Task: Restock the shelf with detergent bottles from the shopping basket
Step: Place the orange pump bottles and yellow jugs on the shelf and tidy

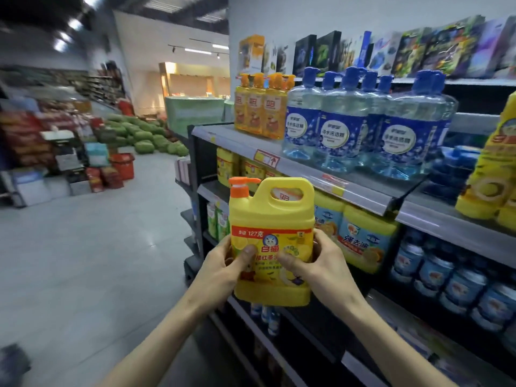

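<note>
A yellow detergent bottle (272,216) with an orange pump cap and a carry handle stands upright in the air in front of the shelf (349,188). My left hand (223,268) grips its lower left side, thumb across the label. My right hand (315,263) grips the lower right side, thumb on the label too. The bottle is level with the second shelf, where similar yellow bottles (365,236) stand. The shopping basket is out of view.
Clear blue pump bottles (343,124) and small orange bottles (261,107) fill the upper shelf. More yellow bottles (491,174) stand at the right. Blue jars (458,280) fill a lower shelf. The open aisle floor (97,247) lies to the left, with watermelons (145,135) and stacked goods beyond.
</note>
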